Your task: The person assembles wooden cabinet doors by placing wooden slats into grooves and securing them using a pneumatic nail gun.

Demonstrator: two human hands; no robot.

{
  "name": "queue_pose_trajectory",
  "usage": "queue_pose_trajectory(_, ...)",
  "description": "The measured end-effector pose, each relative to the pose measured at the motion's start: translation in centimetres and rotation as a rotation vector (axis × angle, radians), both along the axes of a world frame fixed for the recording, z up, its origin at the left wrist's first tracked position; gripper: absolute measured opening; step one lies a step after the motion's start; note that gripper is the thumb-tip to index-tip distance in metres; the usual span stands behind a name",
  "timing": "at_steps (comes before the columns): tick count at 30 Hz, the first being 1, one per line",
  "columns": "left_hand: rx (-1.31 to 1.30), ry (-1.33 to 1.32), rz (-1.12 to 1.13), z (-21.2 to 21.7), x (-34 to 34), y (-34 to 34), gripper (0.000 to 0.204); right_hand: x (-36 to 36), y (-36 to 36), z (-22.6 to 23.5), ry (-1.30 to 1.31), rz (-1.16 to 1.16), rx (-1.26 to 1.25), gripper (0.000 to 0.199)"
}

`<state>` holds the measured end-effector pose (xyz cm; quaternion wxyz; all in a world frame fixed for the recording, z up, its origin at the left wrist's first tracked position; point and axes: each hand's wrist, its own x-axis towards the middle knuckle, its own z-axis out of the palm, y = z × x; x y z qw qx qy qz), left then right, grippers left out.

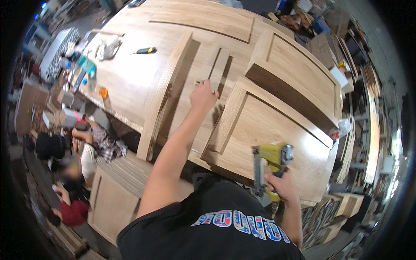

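My right hand (pixel 284 184) grips a yellow-green nail gun (pixel 274 157) by its handle, above the near edge of a framed wooden panel (pixel 277 130). A hose fitting shows under the handle. My left hand (pixel 203 96) reaches forward over the bench, its fingers curled at the near end of a pale narrow wooden strip (pixel 222 65); the fingertips are partly hidden. Left of that hand, a long wooden frame piece (pixel 167 93) lies lengthwise. A second framed panel (pixel 301 69) rests beyond the first, with a dark gap between them.
A yellow-and-black handled tool (pixel 146 50), a crumpled plastic bag (pixel 109 47), an orange bottle (pixel 103 92) and a teal bottle (pixel 86 65) lie on the bench's left side. Stacked panels (pixel 115 195) stand lower left, near seated people. Boards and a clear plastic bag (pixel 344 126) line the right.
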<state>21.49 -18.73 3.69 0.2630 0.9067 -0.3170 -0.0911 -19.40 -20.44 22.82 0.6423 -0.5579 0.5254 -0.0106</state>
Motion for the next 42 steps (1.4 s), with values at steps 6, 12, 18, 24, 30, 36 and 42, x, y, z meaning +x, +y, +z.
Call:
queue_pose_trajectory(6,0.337,-0.452,-0.066,-12.0,3.5,-9.9,0.029,-11.0,4.1,0.8,0.108,-0.452,-0.121,0.013)
queue_pose_trajectory(12,0.299,-0.023,-0.064,-4.6,5.1,-7.7,0.026,-20.7,8.3,0.6,-0.105,-0.933,-0.112,0.031)
queue_pose_trajectory(18,-0.130,-0.003,0.198,7.5,-9.9,-3.0,0.050,-31.6,7.2,-1.0,-0.180,-0.984,-0.170,0.049)
queue_pose_trajectory(24,-0.479,0.462,-0.072,8.9,-36.5,-1.6,0.048,-42.8,1.9,-2.4,-0.244,-0.842,-0.147,0.029)
queue_pose_trajectory(30,-0.196,0.279,-0.475,0.8,-54.6,-5.2,0.079,-50.6,-2.3,-1.3,-0.324,-0.816,-0.146,0.048)
queue_pose_trajectory(36,0.044,0.072,-0.396,3.2,-67.2,-10.9,0.120,-55.4,-5.7,-1.3,-0.366,-0.846,-0.220,0.042)
queue_pose_trajectory(42,0.054,0.029,-0.528,0.1,-68.9,-18.5,0.124,-59.2,-8.3,-0.3,-0.314,-0.974,-0.180,0.036)
